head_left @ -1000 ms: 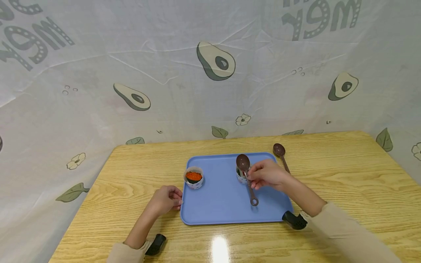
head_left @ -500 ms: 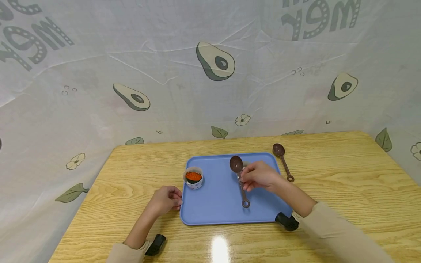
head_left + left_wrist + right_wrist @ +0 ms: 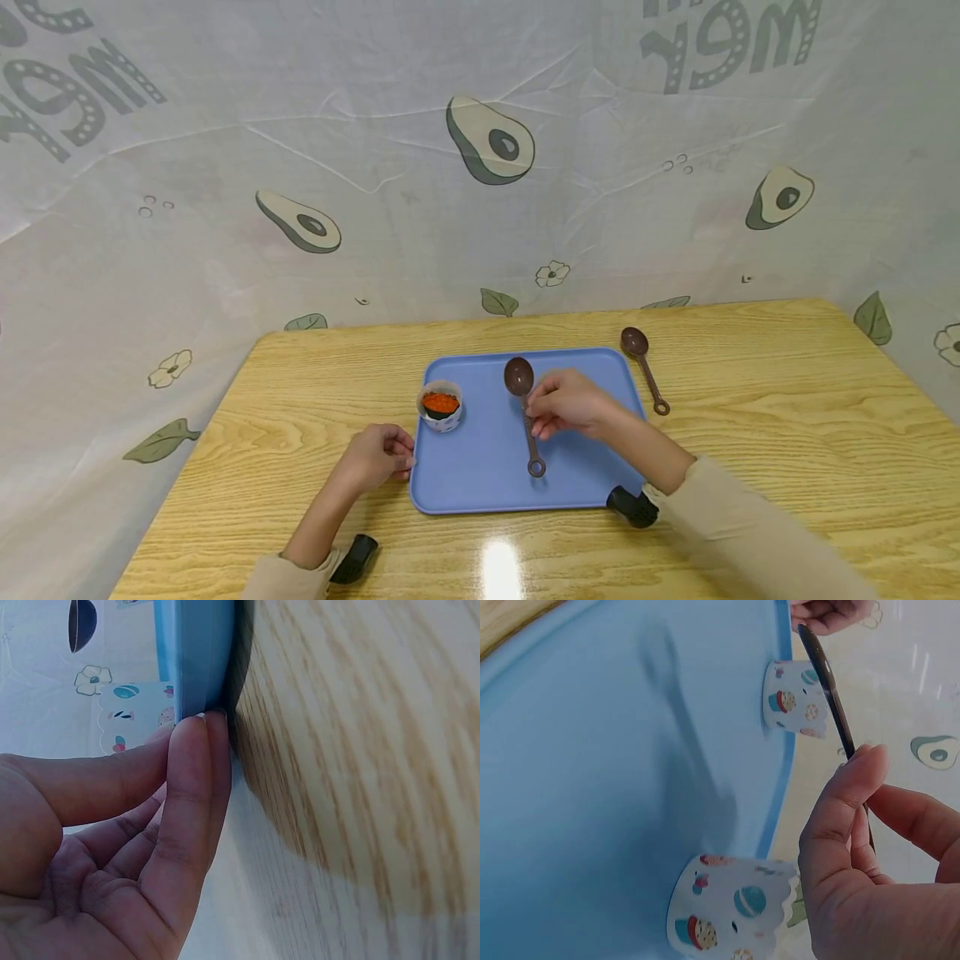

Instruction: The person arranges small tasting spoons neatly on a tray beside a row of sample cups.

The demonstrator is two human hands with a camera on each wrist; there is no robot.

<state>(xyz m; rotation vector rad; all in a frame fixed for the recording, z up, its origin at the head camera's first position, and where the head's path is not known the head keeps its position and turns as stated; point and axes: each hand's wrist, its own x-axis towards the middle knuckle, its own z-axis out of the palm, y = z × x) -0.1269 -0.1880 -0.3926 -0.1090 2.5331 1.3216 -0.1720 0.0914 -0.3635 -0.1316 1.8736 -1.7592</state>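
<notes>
At the table (image 3: 757, 417), hands (image 3: 373, 457) (image 3: 572, 403) pinch tray (image 3: 480, 479) and spoon (image 3: 518, 377); head view hides one cup (image 3: 731, 907).

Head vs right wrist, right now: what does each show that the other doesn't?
Only head: a second brown spoon lying on the table right of the tray, and the orange-topped food inside the left cup.

Only right wrist: the held spoon's shadow on the tray, and the printed wall of the nearer cup, which I can't make out in head.

Both: right hand pinching the held spoon, blue tray, left cup, left hand at the tray's left edge.
</notes>
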